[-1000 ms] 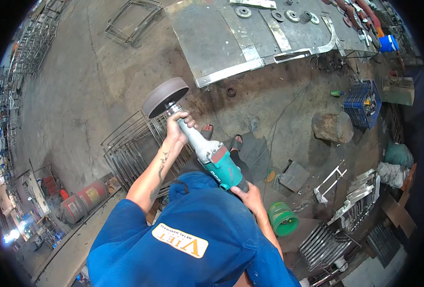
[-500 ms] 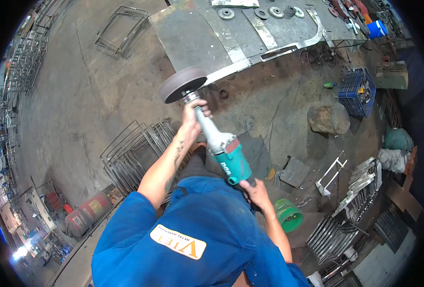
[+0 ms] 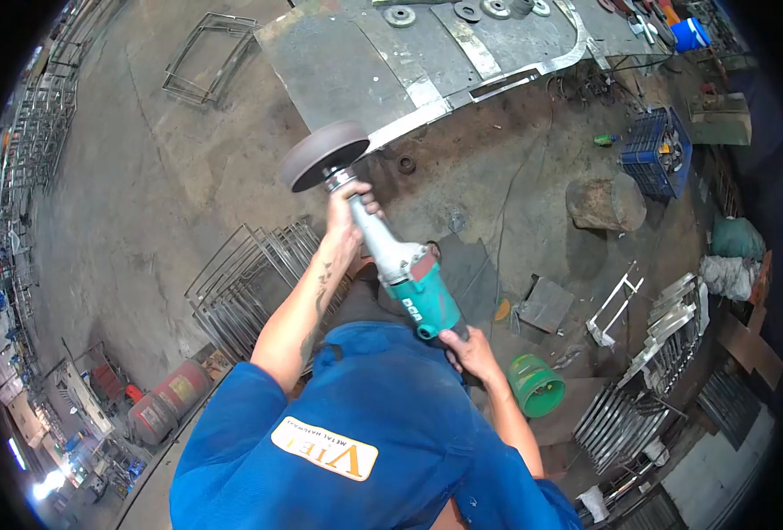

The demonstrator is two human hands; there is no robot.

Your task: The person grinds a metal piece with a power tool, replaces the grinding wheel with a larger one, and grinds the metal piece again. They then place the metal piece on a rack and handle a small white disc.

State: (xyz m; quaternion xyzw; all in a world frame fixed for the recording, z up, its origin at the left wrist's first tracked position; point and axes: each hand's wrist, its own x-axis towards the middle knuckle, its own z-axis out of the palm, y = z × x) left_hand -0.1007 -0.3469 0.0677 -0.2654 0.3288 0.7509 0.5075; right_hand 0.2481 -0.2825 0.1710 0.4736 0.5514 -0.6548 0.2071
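Observation:
A straight grinder [image 3: 404, 274] with a teal motor body and a grey metal neck slants up and left across my front. My left hand [image 3: 347, 208] is wrapped round its neck, just behind the chuck. Around the dark rear handle, my right hand [image 3: 469, 352] is closed, with the thumb along the top side. A thick, round grey-brown wheel [image 3: 325, 157] is mounted at the far end of the tool. In this view the wheel overlaps the corner of a metal-topped table [image 3: 321, 79], on which a curved, bright metal frame [image 3: 427, 113] lies along the near edge.
Several grinding discs [image 3: 400, 17] lie on the table's far side. Wire frames [image 3: 250, 274] stack on the floor left of my legs. To the right are a green bucket [image 3: 537, 389], a stump-like block [image 3: 605, 201], a blue crate [image 3: 656, 159] and metal racks [image 3: 621, 424]. A cable [image 3: 510, 194] crosses the floor.
The grinder and both hands have shifted slightly left in view, still in the same grip. The table and its discs appear a little higher and further left.

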